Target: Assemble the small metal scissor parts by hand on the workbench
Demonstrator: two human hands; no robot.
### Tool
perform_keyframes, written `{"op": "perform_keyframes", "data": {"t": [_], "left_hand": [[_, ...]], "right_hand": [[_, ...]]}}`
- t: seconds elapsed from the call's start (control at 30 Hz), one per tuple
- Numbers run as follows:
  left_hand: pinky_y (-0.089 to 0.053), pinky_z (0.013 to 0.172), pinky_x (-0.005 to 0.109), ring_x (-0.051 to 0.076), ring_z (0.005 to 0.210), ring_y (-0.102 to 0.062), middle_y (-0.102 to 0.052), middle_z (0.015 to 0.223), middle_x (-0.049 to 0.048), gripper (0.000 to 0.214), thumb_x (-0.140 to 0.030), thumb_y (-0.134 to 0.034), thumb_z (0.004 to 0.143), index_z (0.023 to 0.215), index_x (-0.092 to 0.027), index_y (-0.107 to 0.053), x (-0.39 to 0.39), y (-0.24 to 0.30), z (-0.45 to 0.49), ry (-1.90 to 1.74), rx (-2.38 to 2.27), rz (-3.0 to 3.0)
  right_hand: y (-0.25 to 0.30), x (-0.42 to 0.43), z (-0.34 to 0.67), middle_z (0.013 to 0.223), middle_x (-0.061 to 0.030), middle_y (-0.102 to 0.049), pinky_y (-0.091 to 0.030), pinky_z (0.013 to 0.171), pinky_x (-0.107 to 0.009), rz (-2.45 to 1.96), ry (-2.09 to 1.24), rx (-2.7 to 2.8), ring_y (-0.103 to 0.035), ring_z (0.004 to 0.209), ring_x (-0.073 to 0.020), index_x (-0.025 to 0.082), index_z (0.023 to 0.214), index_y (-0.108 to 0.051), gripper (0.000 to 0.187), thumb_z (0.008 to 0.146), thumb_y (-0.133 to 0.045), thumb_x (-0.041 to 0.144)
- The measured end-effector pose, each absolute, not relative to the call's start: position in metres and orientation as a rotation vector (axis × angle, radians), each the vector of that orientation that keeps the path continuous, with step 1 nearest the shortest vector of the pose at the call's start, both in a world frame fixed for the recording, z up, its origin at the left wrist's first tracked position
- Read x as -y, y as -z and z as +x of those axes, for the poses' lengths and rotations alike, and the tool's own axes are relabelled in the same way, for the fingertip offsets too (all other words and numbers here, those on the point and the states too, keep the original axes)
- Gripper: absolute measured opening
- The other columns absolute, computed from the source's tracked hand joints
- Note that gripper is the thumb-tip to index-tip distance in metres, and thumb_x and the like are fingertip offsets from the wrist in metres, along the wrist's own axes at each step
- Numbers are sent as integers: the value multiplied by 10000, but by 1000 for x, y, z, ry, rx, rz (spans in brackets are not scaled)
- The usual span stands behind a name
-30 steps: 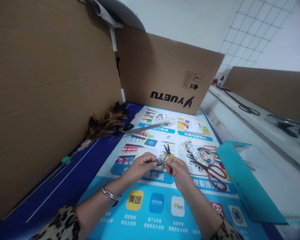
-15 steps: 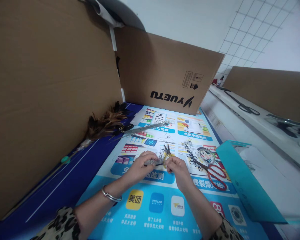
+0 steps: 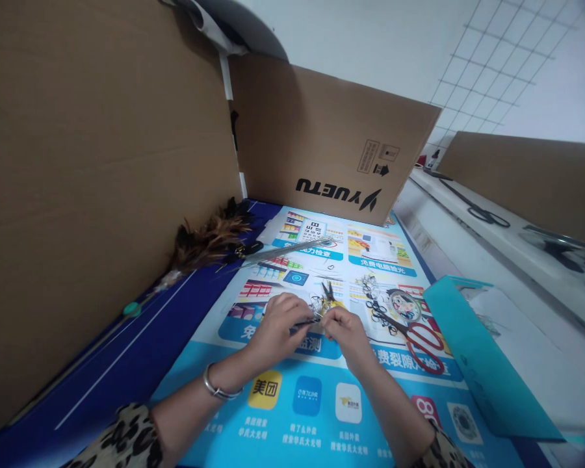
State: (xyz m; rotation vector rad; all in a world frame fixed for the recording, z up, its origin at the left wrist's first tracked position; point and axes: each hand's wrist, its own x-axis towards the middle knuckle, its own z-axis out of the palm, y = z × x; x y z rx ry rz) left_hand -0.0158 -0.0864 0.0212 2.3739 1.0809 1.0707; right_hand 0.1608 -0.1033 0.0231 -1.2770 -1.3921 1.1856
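My left hand (image 3: pixel 281 325) is closed, thumb against fingers, on a thin dark stick-like piece (image 3: pixel 308 322) that points right. Close to its tip, my right hand (image 3: pixel 345 335) pinches something thin and pale, too small to name. Just beyond the fingertips lie small pliers (image 3: pixel 328 291) with dark jaws pointing away, their yellow handles partly hidden. A tangle of fine wire bits (image 3: pixel 318 303) surrounds them. Right of my right hand are black wire loops (image 3: pixel 381 317), red-handled scissors (image 3: pixel 422 344) and a round clear container (image 3: pixel 403 305) with a cartoon picture.
A brown feather bundle (image 3: pixel 209 237) lies along the left cardboard wall (image 3: pixel 102 162). A clear ruler-like strip (image 3: pixel 292 248) lies farther back. The rear cardboard panel (image 3: pixel 322 136) stands behind the printed mat (image 3: pixel 253 432). A teal folder (image 3: pixel 487 364) lies at the right.
My left hand has turned over more and its fingers have closed down round the dark piece. My right hand stays nearly in place, still pinching.
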Motion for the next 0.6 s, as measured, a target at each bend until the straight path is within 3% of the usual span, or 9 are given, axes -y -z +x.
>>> {"op": "perform_keyframes", "data": {"t": [0.27, 0.6], "left_hand": [[-337, 785, 354, 196, 818, -497, -617, 780, 47, 180, -200, -471, 833, 846, -212, -650, 85, -18, -17, -971, -1041, 2486], [-430, 737, 280, 166, 797, -557, -632, 836, 26, 190, -322, -514, 808, 857, -174, -623, 80, -15, -19, -1065, -1074, 1638]], "right_hand": [[-21, 105, 159, 541, 30, -491, -337, 510, -234, -1259, -1138, 1487, -440, 527, -117, 191, 619, -556, 124, 742, -550, 207], [-25, 108, 157, 746, -24, -557, -392, 574, -252, -1278, -912, 1540, -478, 648, -145, 207, 778, -632, 108, 779, -542, 268]]}}
